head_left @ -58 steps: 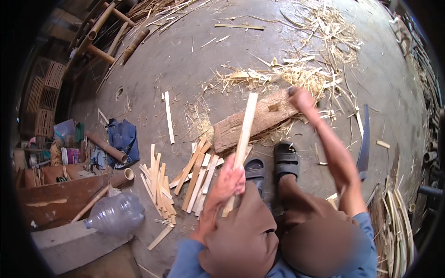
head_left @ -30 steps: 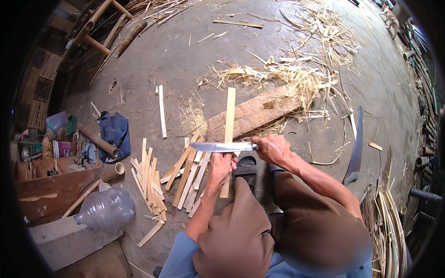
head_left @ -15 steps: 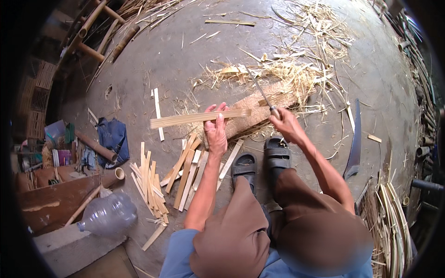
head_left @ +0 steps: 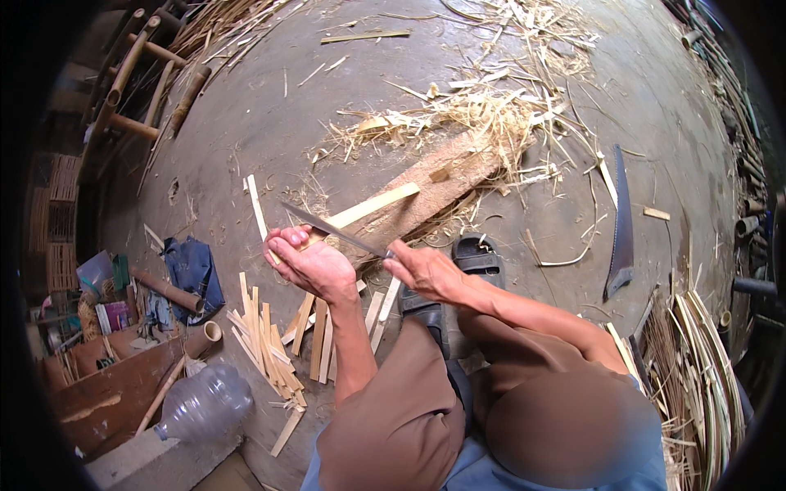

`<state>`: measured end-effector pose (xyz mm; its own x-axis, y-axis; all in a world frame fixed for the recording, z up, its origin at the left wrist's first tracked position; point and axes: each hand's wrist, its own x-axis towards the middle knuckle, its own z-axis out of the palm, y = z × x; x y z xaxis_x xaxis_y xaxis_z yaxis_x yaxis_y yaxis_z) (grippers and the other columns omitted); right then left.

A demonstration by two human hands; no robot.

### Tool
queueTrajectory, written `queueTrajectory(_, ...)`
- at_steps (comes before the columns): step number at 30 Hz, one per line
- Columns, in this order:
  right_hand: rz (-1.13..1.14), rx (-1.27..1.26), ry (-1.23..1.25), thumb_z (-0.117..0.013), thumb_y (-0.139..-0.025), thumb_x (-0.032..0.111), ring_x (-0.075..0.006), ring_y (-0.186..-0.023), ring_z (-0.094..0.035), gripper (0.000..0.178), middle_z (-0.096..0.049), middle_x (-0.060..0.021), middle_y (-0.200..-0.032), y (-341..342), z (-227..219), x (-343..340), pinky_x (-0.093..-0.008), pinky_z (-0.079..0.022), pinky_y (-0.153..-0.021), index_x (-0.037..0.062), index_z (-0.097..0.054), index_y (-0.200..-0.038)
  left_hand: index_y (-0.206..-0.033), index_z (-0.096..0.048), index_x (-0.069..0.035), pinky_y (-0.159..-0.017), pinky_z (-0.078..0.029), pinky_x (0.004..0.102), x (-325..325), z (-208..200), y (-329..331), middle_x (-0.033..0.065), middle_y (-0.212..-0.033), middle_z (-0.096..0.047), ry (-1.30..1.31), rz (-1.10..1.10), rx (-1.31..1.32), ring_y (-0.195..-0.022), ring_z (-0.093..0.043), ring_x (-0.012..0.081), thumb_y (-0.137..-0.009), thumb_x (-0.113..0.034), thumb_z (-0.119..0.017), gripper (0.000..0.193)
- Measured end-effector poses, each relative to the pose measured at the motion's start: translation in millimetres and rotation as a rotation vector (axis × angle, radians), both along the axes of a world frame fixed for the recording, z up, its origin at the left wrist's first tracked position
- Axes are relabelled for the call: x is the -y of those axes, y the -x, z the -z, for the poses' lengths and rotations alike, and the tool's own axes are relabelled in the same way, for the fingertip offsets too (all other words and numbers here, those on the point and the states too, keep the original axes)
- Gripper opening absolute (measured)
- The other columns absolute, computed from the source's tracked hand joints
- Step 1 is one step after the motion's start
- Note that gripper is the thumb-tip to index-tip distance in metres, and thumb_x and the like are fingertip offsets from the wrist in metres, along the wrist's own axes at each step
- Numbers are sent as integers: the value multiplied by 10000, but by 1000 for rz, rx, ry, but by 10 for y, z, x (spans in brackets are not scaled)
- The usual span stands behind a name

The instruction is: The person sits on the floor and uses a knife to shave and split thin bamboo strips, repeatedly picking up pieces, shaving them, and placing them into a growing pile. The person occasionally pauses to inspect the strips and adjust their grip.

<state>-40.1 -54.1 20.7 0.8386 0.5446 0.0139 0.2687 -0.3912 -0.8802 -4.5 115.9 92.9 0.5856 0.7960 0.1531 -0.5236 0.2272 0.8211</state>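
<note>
My left hand [head_left: 315, 262] is closed, palm up, round the near end of a pale bamboo strip [head_left: 377, 204]. The strip slants away to the right, its far end over a rough brown board [head_left: 401, 214] on the floor. My right hand [head_left: 422, 270] grips a knife by its handle, which the fingers mostly cover. Its long, narrow blade [head_left: 334, 231] points left and crosses the strip close to my left fingers. Whether the edge touches the strip I cannot tell.
Cut bamboo strips [head_left: 266, 335] lie in a loose pile beside my left forearm. Shavings [head_left: 508, 114] heap around the board's far end. A hand saw [head_left: 622, 221] lies to the right, near a bundle of long strips [head_left: 700, 368]. A clear plastic bottle [head_left: 209, 401] rests at lower left.
My right hand has swung left and nearer, bringing the knife across the bamboo strip. My left hand has moved left and turned the strip, which now slants with its paler face showing.
</note>
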Motion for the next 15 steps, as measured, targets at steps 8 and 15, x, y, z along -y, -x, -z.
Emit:
queueTrajectory(8, 249, -255, 231, -441, -1038, 418, -502, -891, -630, 394, -638, -321, -893, -126, 542, 396, -596, -450, -739, 33, -483, -1110, -1009, -498, -96, -793, -400, 310, 147, -53, -108, -19, -749, -405, -58, 15, 42, -724, -389, 105, -1057, -291, -475, 202)
queueTrajectory(15, 310, -576, 99, -421, -1046, 457, -354, -744, -612, 470, -618, -173, -759, -306, 823, 851, -433, -478, -698, 16, -573, -990, -1491, -299, -23, -1043, -410, 380, -11, 64, 80, 135, -1168, -612, -11, 274, 9, -1146, -562, 243, -1034, -314, -469, 568)
